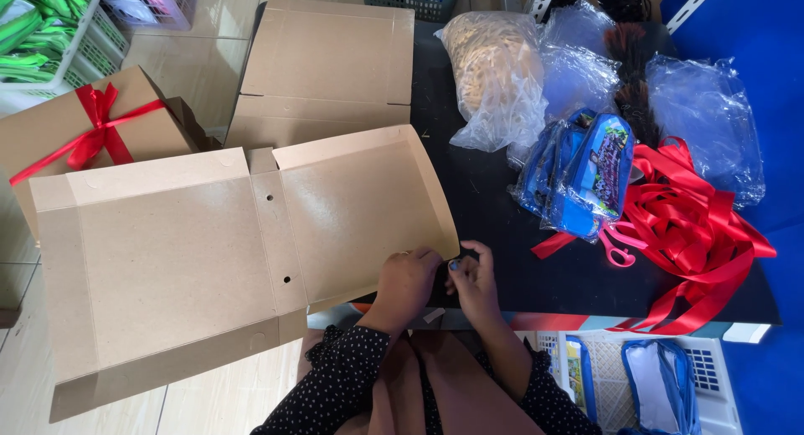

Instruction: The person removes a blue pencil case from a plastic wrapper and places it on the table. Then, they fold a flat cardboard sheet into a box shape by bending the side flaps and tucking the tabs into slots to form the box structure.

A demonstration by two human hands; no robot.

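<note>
A large flat brown cardboard box (193, 251), unfolded with its flaps up, lies across the left of the black table (502, 226) and sticks out over the floor. My left hand (408, 282) grips the box's near right corner flap. My right hand (474, 280) pinches the same corner edge from the right side, fingers closed on it. Both sleeves are black with white dots.
A second flat cardboard box (327, 66) lies behind. A closed box tied with red ribbon (92, 129) sits at the left. Blue pouches (586, 171), pink scissors (618, 247), loose red ribbon (695, 234) and clear plastic bags (502, 75) fill the table's right. White baskets (653, 376) stand below.
</note>
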